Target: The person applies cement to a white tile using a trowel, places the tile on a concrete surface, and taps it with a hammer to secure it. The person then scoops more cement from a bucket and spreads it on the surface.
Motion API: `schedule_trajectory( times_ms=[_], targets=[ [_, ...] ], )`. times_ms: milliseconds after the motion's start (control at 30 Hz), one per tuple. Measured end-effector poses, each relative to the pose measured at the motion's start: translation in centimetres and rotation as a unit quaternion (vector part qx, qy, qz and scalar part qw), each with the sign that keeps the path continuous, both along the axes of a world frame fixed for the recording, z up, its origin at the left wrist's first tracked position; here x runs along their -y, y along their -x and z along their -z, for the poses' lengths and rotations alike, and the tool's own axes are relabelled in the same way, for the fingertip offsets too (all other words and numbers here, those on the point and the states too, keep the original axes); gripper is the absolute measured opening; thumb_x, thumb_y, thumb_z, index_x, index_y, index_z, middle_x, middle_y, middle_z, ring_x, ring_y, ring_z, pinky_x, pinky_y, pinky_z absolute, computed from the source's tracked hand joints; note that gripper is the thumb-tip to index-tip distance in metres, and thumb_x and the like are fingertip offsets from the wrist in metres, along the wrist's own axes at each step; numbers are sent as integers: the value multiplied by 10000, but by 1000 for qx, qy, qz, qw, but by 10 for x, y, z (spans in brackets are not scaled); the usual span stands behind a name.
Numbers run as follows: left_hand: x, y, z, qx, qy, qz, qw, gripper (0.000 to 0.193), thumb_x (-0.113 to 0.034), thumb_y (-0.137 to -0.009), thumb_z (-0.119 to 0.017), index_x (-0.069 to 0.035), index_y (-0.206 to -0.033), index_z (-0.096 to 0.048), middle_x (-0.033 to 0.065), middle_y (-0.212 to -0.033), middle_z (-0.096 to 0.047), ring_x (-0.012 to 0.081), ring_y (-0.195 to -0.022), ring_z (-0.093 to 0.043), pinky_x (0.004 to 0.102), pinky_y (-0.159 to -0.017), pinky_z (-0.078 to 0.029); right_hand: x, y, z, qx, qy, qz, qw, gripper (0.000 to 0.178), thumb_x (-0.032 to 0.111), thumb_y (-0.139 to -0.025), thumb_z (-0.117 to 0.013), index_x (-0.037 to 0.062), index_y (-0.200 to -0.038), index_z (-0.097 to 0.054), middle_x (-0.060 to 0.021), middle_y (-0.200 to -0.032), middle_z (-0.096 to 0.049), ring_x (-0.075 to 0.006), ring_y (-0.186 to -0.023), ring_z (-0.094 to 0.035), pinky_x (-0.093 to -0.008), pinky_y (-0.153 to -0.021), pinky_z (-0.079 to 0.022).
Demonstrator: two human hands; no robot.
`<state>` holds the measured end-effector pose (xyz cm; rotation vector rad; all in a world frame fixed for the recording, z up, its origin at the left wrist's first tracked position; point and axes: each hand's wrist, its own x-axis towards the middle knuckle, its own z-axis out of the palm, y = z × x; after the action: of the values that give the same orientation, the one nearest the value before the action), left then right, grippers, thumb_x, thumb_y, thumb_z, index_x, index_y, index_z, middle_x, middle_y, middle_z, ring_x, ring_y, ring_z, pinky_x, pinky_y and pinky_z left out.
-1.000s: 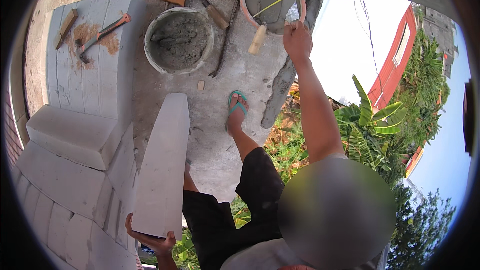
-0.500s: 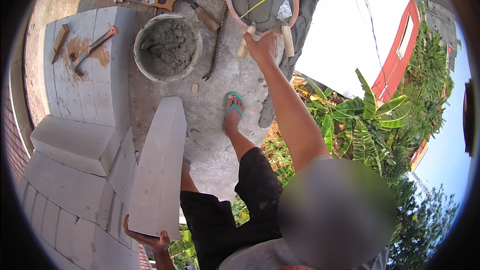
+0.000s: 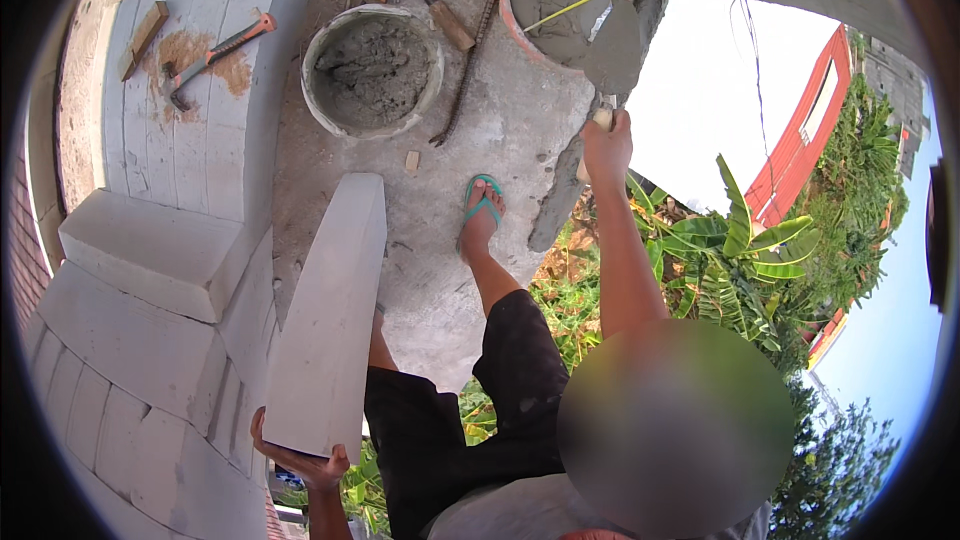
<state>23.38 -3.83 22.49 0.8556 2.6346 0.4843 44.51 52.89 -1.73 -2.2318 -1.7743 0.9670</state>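
Grey block (image 3: 325,320) stands on end, my left hand (image 3: 300,458) cupping its lower edge, fingers curled under. My right hand (image 3: 606,145) grips a mortar-laden trowel (image 3: 612,45) beside the pink basin (image 3: 560,0).

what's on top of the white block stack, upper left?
On the white block stack lie a hammer with an orange handle, a small wooden piece and a brown stain. Whatever is beneath the stack is covered.

Bare-armed, with 2 uncovered hands: left hand (image 3: 300,460), right hand (image 3: 607,145). Dressed in dark shorts (image 3: 480,420) (speckled with pale spatter) and a grey top (image 3: 510,515). Shod in 1 visible teal flip-flop (image 3: 482,202).
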Motion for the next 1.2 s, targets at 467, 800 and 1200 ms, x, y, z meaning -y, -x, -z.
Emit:
schedule_trajectory(
  times_ms=[467,800,1200],
  targets=[
    [4,-3,4,9,2,-8,1000,1131,-832,-828,-572,2,-1545,-306,245,-1375,-367,432,-1341,-439,629,-976,-463,151,188,80,-116,28,-349,929,380,186,-840,-720,39,-1177,-621,-195,-1180,-624,-410,-1170,-609,-518,-980,-520],
    [-6,1,2,10,-1,-10,1000,1198,-864,-836,-611,55,-1538,-298,248,-1401,-404,409,-1313,-500,576,-984,-483,-81,-12,63,224,-122,-162,953,483,265,-920,-742,-59,-1215,-538,-286,-1259,-566,-473,-1223,-575,-546,-1031,-485],
    [-41,-11,-5,32,-2,-25,999,1176,-782,-825,-667,14,-1578,-240,253,-1444,-364,426,-1347,-461,601,-1008,-472,-174,7,26,270,79,-274,920,645,428,-918,-659,61,-1443,-577,-211,-1391,-690,-409,-1328,-637,-489,-1127,-486]
  ],
)
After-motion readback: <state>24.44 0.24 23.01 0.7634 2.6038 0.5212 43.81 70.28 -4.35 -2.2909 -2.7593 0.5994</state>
